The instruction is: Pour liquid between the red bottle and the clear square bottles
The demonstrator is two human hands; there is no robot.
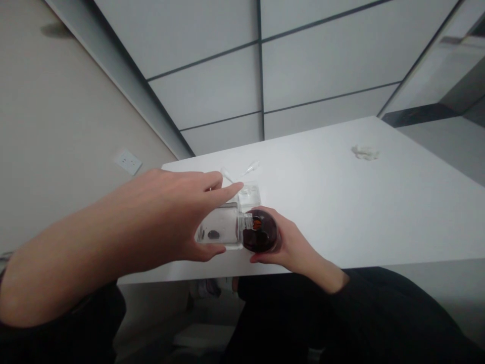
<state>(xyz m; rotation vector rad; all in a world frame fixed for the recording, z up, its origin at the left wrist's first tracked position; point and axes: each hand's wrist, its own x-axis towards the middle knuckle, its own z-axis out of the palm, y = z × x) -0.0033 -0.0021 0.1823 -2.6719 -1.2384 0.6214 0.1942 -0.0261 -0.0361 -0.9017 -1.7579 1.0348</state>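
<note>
My left hand (170, 212) is wrapped round a clear, square-sided glass bottle (222, 227), which it holds tipped on its side. The bottle's threaded neck points right and overlaps a round, dark reddish-brown container (263, 237). Whether the neck touches that container or sits just above it, I cannot tell. My right hand (290, 240) grips the dark container from its right side. A small dark patch shows through the glass of the bottle. Just beyond, on the table, a clear square glass or plastic piece (250, 195) lies close to my left fingertips.
Two thin clear pieces, one of them a dropper-like piece (252, 167), lie at the back of the white table (341, 212). A crumpled whitish tissue (366, 152) rests at the far right. Panelled cabinet doors (220, 96) stand behind the table, and a wall socket (129, 162) is at left.
</note>
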